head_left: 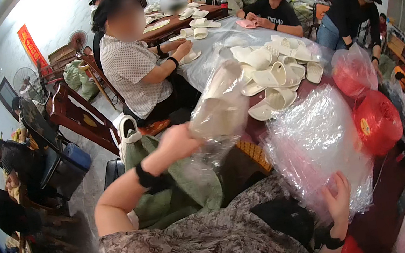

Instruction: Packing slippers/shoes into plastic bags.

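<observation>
My left hand (178, 143) is closed on the lower edge of a clear plastic bag with beige slippers (221, 95) inside, lifted above the table edge. My right hand (337, 195) lies on the near edge of a stack of clear plastic bags (320, 140), its thumb and fingers apart. Beyond the bags is a pile of cream slippers (276, 73) on the table. Below my left forearm, a green woven sack (175, 188) hangs open next to my lap.
Red balls of plastic twine (377, 121) sit right of the bags. A person in a patterned shirt (133, 68) handles slippers at left; another in black (277, 13) holds a pink slipper (246, 24) across the table. A wooden chair (80, 116) stands at my left.
</observation>
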`<action>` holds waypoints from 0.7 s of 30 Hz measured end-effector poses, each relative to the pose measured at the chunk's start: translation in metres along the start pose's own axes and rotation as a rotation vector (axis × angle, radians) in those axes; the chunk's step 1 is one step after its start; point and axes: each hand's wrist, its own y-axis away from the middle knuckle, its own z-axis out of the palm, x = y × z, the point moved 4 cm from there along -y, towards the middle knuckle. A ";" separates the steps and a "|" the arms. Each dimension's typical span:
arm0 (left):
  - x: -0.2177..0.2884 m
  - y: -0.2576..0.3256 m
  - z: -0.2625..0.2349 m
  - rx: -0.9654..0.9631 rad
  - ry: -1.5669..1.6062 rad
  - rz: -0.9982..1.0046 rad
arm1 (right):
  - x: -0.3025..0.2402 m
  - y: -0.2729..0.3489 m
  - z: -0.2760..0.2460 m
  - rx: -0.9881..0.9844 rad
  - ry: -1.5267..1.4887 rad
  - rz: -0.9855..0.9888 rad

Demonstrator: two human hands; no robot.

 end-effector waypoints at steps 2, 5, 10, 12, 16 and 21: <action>-0.035 0.004 -0.023 0.121 -0.456 0.001 | -0.002 0.000 0.009 -0.061 0.034 -0.002; -0.081 0.012 -0.029 0.005 -0.602 -0.157 | 0.000 -0.002 0.012 -0.028 0.073 0.008; -0.203 -0.005 0.031 -0.598 -0.360 -0.299 | -0.006 0.000 0.011 -0.016 0.083 -0.005; -0.290 -0.019 0.086 -0.696 -0.345 -0.369 | -0.004 0.001 0.014 -0.018 0.077 -0.033; -0.342 -0.050 0.165 -1.015 -0.234 -0.519 | 0.003 0.005 0.012 -0.011 0.073 0.005; -0.280 -0.023 0.250 -0.983 -0.551 -0.023 | -0.005 0.010 0.012 -0.021 0.145 -0.010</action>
